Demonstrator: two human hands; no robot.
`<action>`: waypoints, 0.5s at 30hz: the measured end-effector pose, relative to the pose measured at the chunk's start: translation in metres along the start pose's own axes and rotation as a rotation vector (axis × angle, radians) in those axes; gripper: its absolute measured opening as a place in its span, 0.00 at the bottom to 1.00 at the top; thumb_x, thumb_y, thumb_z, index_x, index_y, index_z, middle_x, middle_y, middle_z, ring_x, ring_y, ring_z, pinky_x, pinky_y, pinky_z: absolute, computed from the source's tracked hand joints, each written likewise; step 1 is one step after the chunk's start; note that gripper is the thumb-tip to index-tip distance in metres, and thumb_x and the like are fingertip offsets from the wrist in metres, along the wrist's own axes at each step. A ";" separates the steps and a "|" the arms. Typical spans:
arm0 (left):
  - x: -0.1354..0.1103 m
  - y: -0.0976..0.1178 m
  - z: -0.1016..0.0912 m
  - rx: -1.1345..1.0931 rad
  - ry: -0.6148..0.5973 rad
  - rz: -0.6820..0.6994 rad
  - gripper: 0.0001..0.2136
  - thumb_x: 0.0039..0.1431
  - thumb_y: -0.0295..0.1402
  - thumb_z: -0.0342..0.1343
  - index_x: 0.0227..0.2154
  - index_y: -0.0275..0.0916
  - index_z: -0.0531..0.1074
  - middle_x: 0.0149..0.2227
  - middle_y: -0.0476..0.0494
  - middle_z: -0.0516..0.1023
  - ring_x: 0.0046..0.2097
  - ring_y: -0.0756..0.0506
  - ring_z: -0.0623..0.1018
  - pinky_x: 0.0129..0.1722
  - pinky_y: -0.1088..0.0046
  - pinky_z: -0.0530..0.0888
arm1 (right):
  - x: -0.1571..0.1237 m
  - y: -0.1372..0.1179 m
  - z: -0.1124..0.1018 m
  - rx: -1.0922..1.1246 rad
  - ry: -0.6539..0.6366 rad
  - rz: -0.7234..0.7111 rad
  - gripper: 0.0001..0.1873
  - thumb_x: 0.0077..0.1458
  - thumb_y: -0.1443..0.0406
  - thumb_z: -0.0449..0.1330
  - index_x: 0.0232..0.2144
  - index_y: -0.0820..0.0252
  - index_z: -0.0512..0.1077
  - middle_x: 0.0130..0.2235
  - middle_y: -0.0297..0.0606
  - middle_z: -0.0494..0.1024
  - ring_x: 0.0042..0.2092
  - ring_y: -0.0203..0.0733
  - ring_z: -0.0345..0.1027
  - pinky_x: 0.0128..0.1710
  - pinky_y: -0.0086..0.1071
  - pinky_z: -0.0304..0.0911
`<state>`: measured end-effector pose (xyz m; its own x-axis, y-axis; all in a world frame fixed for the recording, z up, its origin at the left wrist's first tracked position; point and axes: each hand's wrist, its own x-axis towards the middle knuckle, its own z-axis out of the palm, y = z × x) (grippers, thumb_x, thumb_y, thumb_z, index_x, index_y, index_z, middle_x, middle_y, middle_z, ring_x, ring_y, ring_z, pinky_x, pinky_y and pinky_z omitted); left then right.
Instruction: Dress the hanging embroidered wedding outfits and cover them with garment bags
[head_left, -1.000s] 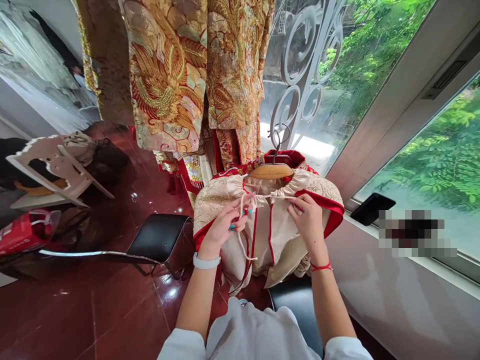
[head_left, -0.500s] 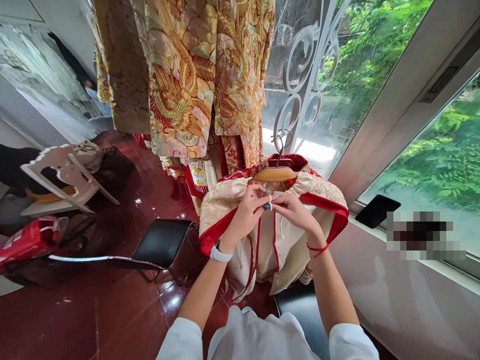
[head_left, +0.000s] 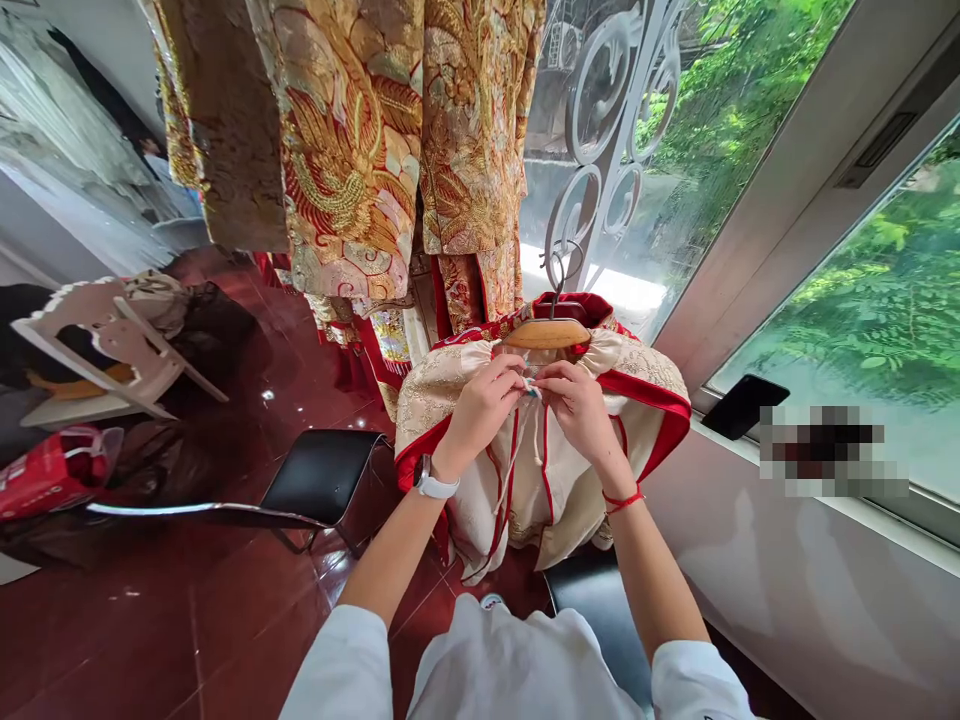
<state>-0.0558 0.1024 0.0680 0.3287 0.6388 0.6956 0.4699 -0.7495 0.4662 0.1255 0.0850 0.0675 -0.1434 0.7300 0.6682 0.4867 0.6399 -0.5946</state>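
A cream garment with red trim [head_left: 465,480] hangs on a wooden hanger [head_left: 547,334] right in front of me. Just below the hanger, at the neck opening, my left hand [head_left: 487,400] and my right hand [head_left: 574,400] meet with fingertips pinched. Between them is a cream drawstring [head_left: 534,392], bunched in a loop or knot where they touch. Its loose ends dangle down over the garment. Each hand grips a part of the cord; the fingers partly hide how it is crossed.
Gold-and-red embroidered garments [head_left: 345,150] hang behind. A black chair [head_left: 326,475] stands at left, and another black seat [head_left: 600,620] is below the garment. A phone [head_left: 746,405] rests on the window sill at right. A white chair [head_left: 112,350] and red bag [head_left: 56,470] are far left.
My hands have drawn slightly apart, and the loop between them has become a smaller bunch. The cord's ends now hang visibly below. The view has shifted a little.
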 end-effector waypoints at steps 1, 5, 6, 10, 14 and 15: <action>-0.002 -0.001 -0.003 0.010 -0.006 -0.017 0.08 0.65 0.25 0.51 0.33 0.40 0.73 0.47 0.40 0.77 0.48 0.43 0.77 0.50 0.66 0.73 | -0.001 0.003 -0.005 -0.018 0.037 0.017 0.14 0.60 0.66 0.54 0.28 0.55 0.79 0.36 0.42 0.78 0.38 0.45 0.71 0.38 0.38 0.67; -0.013 -0.008 -0.017 0.008 -0.079 -0.057 0.10 0.68 0.27 0.47 0.39 0.40 0.74 0.47 0.41 0.77 0.50 0.44 0.77 0.53 0.65 0.73 | -0.006 0.020 -0.029 -0.106 0.244 0.111 0.12 0.59 0.64 0.55 0.28 0.55 0.77 0.35 0.42 0.77 0.36 0.46 0.70 0.36 0.39 0.67; -0.015 -0.009 -0.019 -0.002 -0.100 -0.059 0.10 0.67 0.26 0.47 0.39 0.41 0.74 0.46 0.41 0.78 0.50 0.44 0.77 0.54 0.64 0.72 | -0.007 0.024 -0.033 -0.116 0.279 0.126 0.12 0.59 0.63 0.55 0.27 0.55 0.77 0.35 0.42 0.77 0.36 0.46 0.70 0.36 0.40 0.67; -0.016 -0.009 -0.018 -0.143 -0.065 -0.137 0.07 0.65 0.28 0.49 0.36 0.40 0.73 0.43 0.42 0.77 0.46 0.44 0.76 0.51 0.64 0.72 | -0.014 0.028 -0.029 0.142 0.204 0.252 0.15 0.60 0.53 0.57 0.29 0.56 0.73 0.36 0.41 0.76 0.34 0.43 0.69 0.32 0.37 0.67; -0.016 -0.006 -0.007 -0.648 -0.157 -0.341 0.09 0.64 0.40 0.55 0.34 0.41 0.67 0.29 0.51 0.70 0.26 0.51 0.70 0.28 0.74 0.70 | -0.022 0.027 -0.019 0.524 0.001 0.450 0.24 0.62 0.44 0.50 0.28 0.54 0.66 0.25 0.33 0.66 0.22 0.36 0.56 0.19 0.32 0.59; -0.017 -0.007 -0.005 -0.780 -0.199 -0.392 0.11 0.63 0.44 0.55 0.34 0.41 0.65 0.26 0.54 0.66 0.22 0.52 0.65 0.24 0.75 0.66 | -0.023 0.028 -0.021 0.482 -0.008 0.442 0.24 0.63 0.43 0.49 0.27 0.54 0.65 0.23 0.31 0.64 0.20 0.36 0.52 0.18 0.31 0.56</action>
<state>-0.0687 0.0959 0.0555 0.4313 0.8380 0.3342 -0.0880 -0.3295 0.9400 0.1604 0.0815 0.0445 -0.0259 0.9497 0.3121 0.0602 0.3132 -0.9478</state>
